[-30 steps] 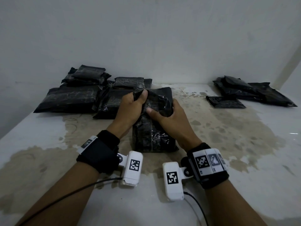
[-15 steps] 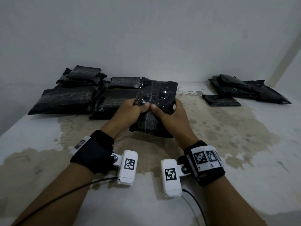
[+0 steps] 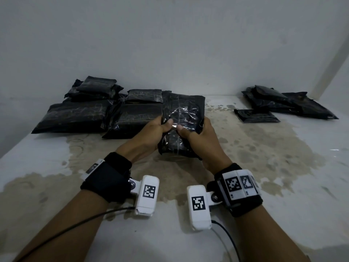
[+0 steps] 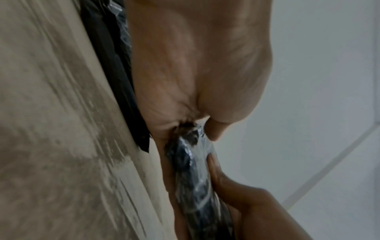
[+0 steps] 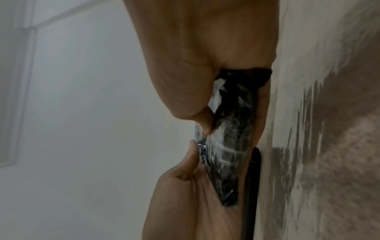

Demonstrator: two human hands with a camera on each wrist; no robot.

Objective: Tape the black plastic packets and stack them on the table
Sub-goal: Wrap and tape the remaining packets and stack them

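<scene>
A black plastic packet (image 3: 184, 114) wrapped in clear shiny tape is held tilted above the table (image 3: 56, 163), its far end raised. My left hand (image 3: 151, 135) grips its left side with the thumb on top. My right hand (image 3: 198, 137) grips its right side, thumb on top beside the left thumb. In the left wrist view the packet (image 4: 195, 178) is pinched between thumb and fingers. In the right wrist view the packet (image 5: 228, 138) shows edge-on between both hands. A stack of black packets (image 3: 90, 110) lies at the back left.
Another group of black packets (image 3: 279, 103) lies at the back right, with one small packet (image 3: 255, 116) in front of it. The white tabletop has brown stains in the middle. A white wall stands close behind. Cables run from both wrist cameras.
Both hands have lifted the packet off the table and tipped its far end upward; it was lying flat with its far end folded over a second ago.
</scene>
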